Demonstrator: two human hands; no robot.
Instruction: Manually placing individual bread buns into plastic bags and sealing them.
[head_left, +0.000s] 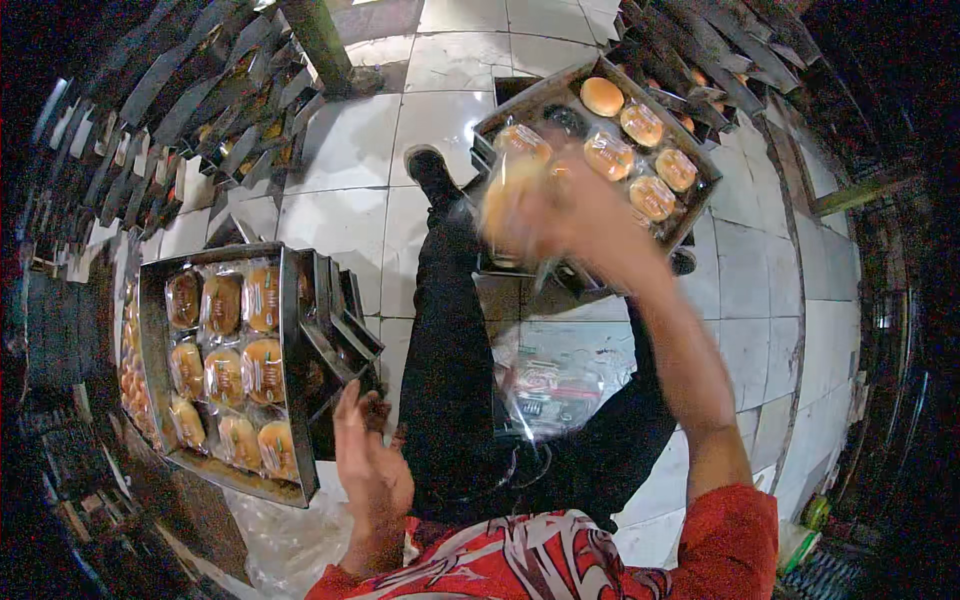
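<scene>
Blurred by motion, my right hand (577, 206) grips a bread bun in clear plastic (504, 206) over the near left side of a metal baking tray (694, 199). Inside that tray lie several wrapped buns (609, 156) and one bare bun (602, 97). To my left, a second metal tray (289, 375) holds rows of wrapped buns (223, 375). Close to its right side, my left hand (371, 454) is raised with loosely spread fingers and nothing visible in it. A stack of clear printed plastic bags (555, 382) lies between my thighs.
More metal trays (341, 315) are stacked beside the left tray. Many dark trays (217, 97) stand piled at the upper left, others (705, 52) at the upper right. A clear plastic sheet or bag (289, 536) lies at the lower left. White tiles (337, 150) cover the floor.
</scene>
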